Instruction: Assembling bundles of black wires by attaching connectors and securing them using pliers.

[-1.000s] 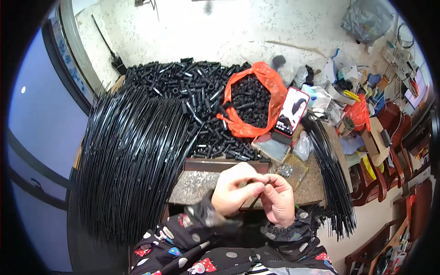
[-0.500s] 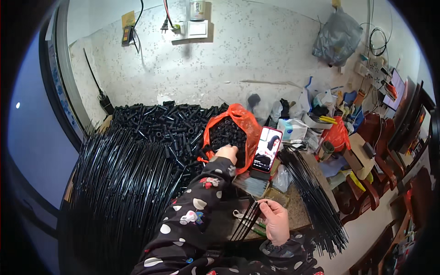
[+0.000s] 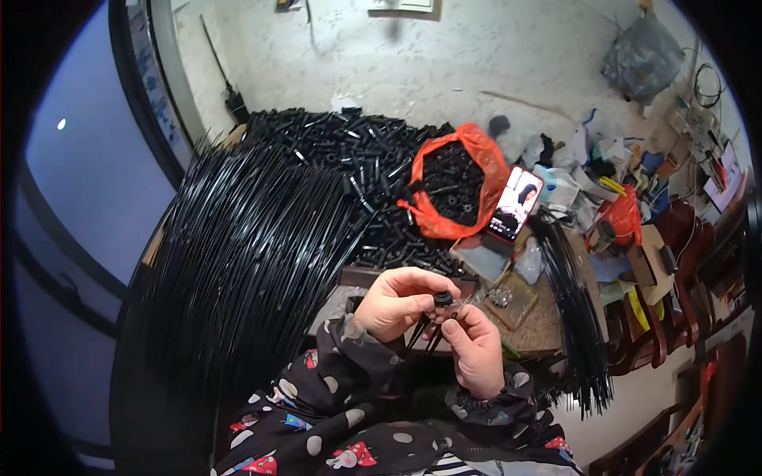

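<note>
Bringing fingertips close over the edge of a speckled, stone-like tabletop (image 3: 544,335), you pinch a round black fitting (image 3: 444,299) between the thumb and fingers of your left hand (image 3: 390,306). It sits at eleven o'clock from your right hand (image 3: 478,357), whose thumb and forefinger press together, seemingly on the upper ends of thin black rods (image 3: 416,332); the exact contact is too small to tell. The step in hand looks like bringing fitting and rods together; the next move calls for lining up their ends under a steady, light pinch. At nine to ten o'clock spreads a glossy sheaf of long black rods (image 3: 246,246), straight and slender; at eleven, a heap of smooth black tubes (image 3: 317,151). A crinkled orange-red plastic bag (image 3: 490,151) at twelve holds small, knobbly dark pieces (image 3: 454,181).
</note>
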A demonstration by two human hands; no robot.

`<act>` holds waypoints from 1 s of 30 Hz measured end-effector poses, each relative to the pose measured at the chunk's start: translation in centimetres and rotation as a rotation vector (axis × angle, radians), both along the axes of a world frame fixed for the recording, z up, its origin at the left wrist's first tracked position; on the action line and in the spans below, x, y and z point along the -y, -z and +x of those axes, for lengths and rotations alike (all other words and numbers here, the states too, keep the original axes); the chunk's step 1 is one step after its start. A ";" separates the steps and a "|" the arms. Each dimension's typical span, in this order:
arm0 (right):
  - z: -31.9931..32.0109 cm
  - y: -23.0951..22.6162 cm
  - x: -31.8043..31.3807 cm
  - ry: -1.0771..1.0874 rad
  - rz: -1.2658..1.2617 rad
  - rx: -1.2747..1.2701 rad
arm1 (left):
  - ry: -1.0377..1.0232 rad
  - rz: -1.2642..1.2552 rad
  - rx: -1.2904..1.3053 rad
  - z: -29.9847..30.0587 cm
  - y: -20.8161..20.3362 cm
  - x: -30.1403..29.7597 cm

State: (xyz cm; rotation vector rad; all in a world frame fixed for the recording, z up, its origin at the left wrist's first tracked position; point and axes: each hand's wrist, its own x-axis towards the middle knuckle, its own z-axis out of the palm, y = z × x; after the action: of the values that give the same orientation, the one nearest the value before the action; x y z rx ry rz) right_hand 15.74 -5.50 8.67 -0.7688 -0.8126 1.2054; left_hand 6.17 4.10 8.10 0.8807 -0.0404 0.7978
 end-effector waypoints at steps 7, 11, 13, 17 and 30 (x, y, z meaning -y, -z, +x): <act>-1.3 -0.5 1.3 -0.056 0.073 0.077 | -0.021 0.084 -0.018 -3.5 -1.3 2.6; -1.5 -0.1 1.5 -0.081 0.105 0.031 | 0.000 0.092 -0.123 -4.6 -0.7 3.3; -1.4 -0.5 1.7 -0.094 0.122 0.028 | 0.016 0.113 -0.101 -4.5 -0.8 3.3; -1.0 -0.7 2.0 -0.162 0.089 0.028 | 0.038 0.054 -0.060 -4.4 -1.4 3.9; -0.9 -0.6 2.1 -0.132 0.120 0.032 | 0.057 0.205 -0.164 -4.7 -1.9 3.1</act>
State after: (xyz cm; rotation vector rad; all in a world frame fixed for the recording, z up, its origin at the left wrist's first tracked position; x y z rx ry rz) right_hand 14.79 -7.62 9.24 -0.6456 -0.9660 1.2518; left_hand 1.43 1.00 9.99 1.1325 -0.0030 0.6741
